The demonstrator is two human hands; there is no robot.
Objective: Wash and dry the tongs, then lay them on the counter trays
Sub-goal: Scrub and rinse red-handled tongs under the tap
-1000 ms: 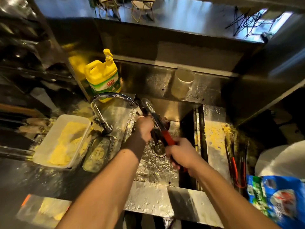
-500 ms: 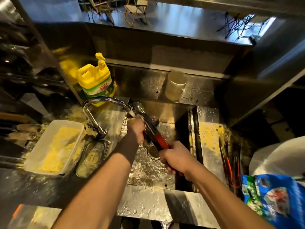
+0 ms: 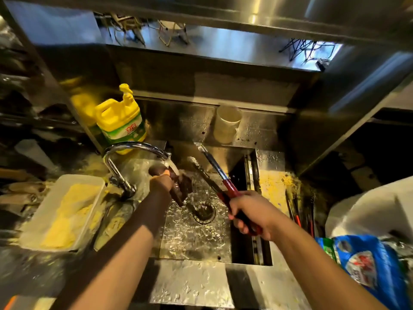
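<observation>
Tongs [image 3: 220, 175]: held over the sink [image 3: 196, 238], red handles near, metal tips far, arms spread apart.
Right hand [image 3: 252, 214]: nearest to the handles; fingers curled round the red grip.
Long axis: runs from the right hand toward 11 o'clock, tips ending below the pale cup [image 3: 226, 124] on the back ledge.
Left hand [image 3: 161, 182]: at 9 o'clock from the tongs, apart from them, gripping something dark, perhaps a cloth or scrubber, under the running water.
Tap [image 3: 134, 146]: spout at 9 o'clock from the tips; stream falls just beside the lower arm.
Judged step: washing; tips likely need to swing toward 9 o'clock to meet the water and left hand.
Other tongs [image 3: 297, 211]: lie at 3 o'clock on the counter.
</observation>
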